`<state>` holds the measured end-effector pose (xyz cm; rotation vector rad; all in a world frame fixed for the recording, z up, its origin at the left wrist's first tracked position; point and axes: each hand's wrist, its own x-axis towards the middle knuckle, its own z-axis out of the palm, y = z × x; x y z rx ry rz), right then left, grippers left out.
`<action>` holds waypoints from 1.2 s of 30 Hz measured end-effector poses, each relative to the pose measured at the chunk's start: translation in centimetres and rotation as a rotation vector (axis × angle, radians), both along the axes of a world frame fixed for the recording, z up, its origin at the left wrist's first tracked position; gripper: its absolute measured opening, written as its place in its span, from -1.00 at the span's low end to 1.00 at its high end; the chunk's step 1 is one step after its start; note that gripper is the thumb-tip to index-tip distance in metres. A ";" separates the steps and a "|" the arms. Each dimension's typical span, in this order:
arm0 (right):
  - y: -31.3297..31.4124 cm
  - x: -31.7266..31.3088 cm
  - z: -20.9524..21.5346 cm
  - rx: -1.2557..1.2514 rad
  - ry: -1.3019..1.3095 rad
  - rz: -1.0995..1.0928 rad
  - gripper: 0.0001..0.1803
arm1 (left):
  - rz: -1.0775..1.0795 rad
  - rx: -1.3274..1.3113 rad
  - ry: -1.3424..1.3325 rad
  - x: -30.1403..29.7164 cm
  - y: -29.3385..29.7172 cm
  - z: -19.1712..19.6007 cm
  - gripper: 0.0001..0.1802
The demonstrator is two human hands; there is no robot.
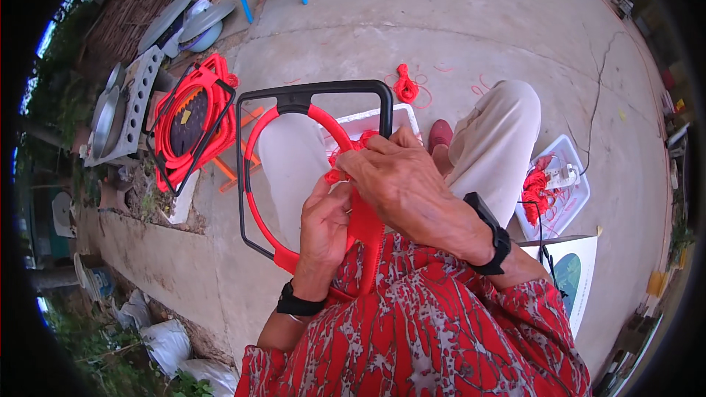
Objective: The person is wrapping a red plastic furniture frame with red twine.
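Note:
A black rectangular frame point(331, 88) with rounded corners stands over my lap, and a red-wrapped ring point(254, 143) is joined inside it. My left hand point(323, 228) is closed at the ring's near right part, its fingertips pinching a small bit of red cord point(336, 176). Fingers bent, my right hand point(408, 184) reaches across from the right and meets the left fingertips at that same cord. Below the hands a flat red strip point(366, 224) hangs toward my patterned red shirt. My right palm hides part of the ring and frame.
Several similar red-and-black frames point(195, 121) are stacked at the left on an orange stand. A white box point(406, 114) with red cord sits between my knees. Beyond lies a red cord bundle point(405, 84). At right, a white basket point(577, 202) holds red cord and a power strip point(564, 175).

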<state>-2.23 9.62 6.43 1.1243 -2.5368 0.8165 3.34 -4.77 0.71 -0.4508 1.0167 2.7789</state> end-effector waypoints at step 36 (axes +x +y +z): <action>2.2 -0.8 -7.8 -0.627 -1.046 -0.009 -0.80 | -0.209 0.049 -0.113 -1.9 0.0 -0.9 -0.65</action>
